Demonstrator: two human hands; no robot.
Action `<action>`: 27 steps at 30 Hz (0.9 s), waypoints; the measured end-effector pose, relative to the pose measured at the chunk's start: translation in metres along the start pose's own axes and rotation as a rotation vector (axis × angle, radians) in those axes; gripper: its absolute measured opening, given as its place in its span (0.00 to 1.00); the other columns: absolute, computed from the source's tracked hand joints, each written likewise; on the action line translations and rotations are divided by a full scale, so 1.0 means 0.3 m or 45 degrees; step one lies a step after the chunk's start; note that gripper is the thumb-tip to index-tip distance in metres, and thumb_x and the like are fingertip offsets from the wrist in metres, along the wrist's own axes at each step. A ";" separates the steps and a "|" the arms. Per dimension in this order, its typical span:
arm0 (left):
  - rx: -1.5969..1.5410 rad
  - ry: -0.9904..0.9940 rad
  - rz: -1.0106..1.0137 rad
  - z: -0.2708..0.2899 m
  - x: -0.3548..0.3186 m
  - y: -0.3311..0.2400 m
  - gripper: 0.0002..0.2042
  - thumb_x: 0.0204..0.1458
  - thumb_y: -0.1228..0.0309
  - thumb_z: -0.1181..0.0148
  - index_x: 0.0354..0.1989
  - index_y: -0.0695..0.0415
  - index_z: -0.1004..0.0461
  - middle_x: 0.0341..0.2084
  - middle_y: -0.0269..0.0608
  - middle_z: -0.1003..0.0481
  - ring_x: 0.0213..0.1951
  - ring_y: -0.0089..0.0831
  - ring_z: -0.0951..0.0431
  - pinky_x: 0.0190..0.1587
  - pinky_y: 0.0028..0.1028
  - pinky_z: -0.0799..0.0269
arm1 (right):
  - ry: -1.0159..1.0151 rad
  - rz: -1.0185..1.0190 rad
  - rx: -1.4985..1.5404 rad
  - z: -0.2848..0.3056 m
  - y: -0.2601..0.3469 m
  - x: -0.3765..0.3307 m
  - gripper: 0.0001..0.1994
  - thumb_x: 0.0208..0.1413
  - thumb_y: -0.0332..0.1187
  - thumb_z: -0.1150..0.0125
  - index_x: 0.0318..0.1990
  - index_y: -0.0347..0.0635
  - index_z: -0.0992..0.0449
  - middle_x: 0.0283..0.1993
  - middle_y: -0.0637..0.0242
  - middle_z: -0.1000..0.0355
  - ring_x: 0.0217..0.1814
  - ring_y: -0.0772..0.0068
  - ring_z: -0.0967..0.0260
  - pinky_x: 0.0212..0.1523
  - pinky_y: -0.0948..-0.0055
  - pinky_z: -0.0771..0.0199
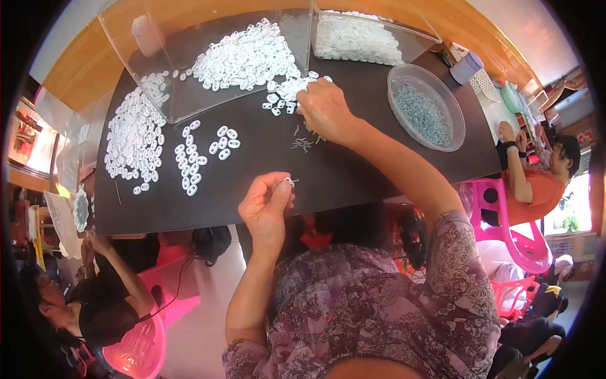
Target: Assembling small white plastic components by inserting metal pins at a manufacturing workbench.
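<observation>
The left hand (266, 205) pinches one white ring (288, 181) with a pin over the dark surface (353, 170). The right hand (325, 108), fingers curled, picks among loose rings (283, 91); select one piece only.

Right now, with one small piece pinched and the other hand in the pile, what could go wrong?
The left hand pinches a small white piece past the table edge; it might drop to the floor. The right hand, reaching into the white pieces, could scatter the loose pins beside its wrist.
</observation>
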State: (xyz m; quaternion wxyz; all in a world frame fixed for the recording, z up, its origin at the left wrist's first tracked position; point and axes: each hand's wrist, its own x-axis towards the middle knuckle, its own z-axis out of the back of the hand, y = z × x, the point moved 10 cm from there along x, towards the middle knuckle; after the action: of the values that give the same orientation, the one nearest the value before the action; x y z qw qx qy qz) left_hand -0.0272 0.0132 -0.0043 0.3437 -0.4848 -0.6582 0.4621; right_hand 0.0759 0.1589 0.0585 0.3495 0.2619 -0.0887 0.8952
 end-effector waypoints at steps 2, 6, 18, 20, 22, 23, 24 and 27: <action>-0.018 -0.001 0.007 -0.003 0.001 0.001 0.04 0.52 0.77 0.42 0.35 0.62 0.25 0.25 0.30 0.28 0.24 0.16 0.30 0.26 0.15 0.33 | 0.053 0.007 -0.058 -0.010 -0.011 0.005 0.07 0.40 0.29 0.37 0.21 0.40 0.30 0.24 0.59 0.34 0.32 0.56 0.36 0.33 0.60 0.35; -0.052 -0.014 -0.018 0.002 0.004 -0.001 0.05 0.51 0.78 0.42 0.35 0.65 0.26 0.24 0.36 0.27 0.23 0.20 0.30 0.25 0.19 0.32 | -0.035 -0.008 -0.034 0.037 -0.008 0.001 0.05 0.42 0.29 0.38 0.23 0.39 0.29 0.25 0.58 0.31 0.31 0.55 0.33 0.32 0.61 0.34; -0.085 -0.024 -0.003 0.002 0.007 -0.012 0.05 0.52 0.78 0.43 0.34 0.67 0.27 0.23 0.39 0.27 0.22 0.22 0.30 0.25 0.21 0.33 | 0.331 -0.841 1.693 0.061 0.003 -0.189 0.11 0.52 0.30 0.42 0.42 0.37 0.23 0.29 0.68 0.25 0.27 0.87 0.34 0.28 0.87 0.37; -0.115 -0.040 0.017 0.001 0.005 -0.011 0.05 0.52 0.78 0.43 0.36 0.67 0.27 0.24 0.39 0.27 0.22 0.22 0.31 0.25 0.21 0.33 | 0.336 -0.845 1.714 0.069 0.035 -0.213 0.10 0.53 0.31 0.41 0.41 0.37 0.23 0.28 0.67 0.25 0.28 0.86 0.34 0.28 0.87 0.37; -0.137 -0.065 -0.023 -0.007 -0.007 -0.040 0.06 0.52 0.78 0.43 0.36 0.67 0.27 0.25 0.39 0.27 0.22 0.22 0.30 0.25 0.21 0.33 | 0.347 -0.844 1.810 0.066 0.082 -0.229 0.10 0.53 0.31 0.41 0.41 0.37 0.23 0.28 0.67 0.25 0.27 0.85 0.34 0.28 0.86 0.37; -0.165 -0.082 -0.067 -0.008 -0.014 -0.060 0.06 0.52 0.78 0.43 0.37 0.67 0.26 0.25 0.38 0.27 0.22 0.22 0.30 0.25 0.20 0.33 | 0.330 -0.872 1.855 0.063 0.098 -0.239 0.10 0.52 0.31 0.40 0.40 0.37 0.23 0.28 0.67 0.25 0.27 0.84 0.34 0.28 0.85 0.36; -0.160 -0.086 -0.062 -0.014 -0.016 -0.064 0.06 0.52 0.78 0.43 0.37 0.67 0.26 0.25 0.38 0.27 0.22 0.22 0.30 0.25 0.20 0.33 | 0.333 -0.876 1.862 0.064 0.111 -0.246 0.10 0.52 0.31 0.40 0.40 0.37 0.23 0.28 0.67 0.25 0.27 0.84 0.34 0.28 0.85 0.36; -0.108 -0.093 -0.090 -0.018 -0.026 -0.076 0.07 0.52 0.78 0.43 0.39 0.66 0.26 0.26 0.37 0.27 0.23 0.21 0.29 0.24 0.20 0.33 | 0.320 -0.905 1.872 0.066 0.136 -0.264 0.09 0.52 0.30 0.40 0.39 0.36 0.23 0.28 0.66 0.25 0.27 0.84 0.34 0.28 0.85 0.36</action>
State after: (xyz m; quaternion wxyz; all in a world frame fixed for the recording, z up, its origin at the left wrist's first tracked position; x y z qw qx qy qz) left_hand -0.0273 0.0047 0.0190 0.3149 -0.4582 -0.7060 0.4387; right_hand 0.1055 0.0761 0.0341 0.3587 0.3341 0.6476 0.5834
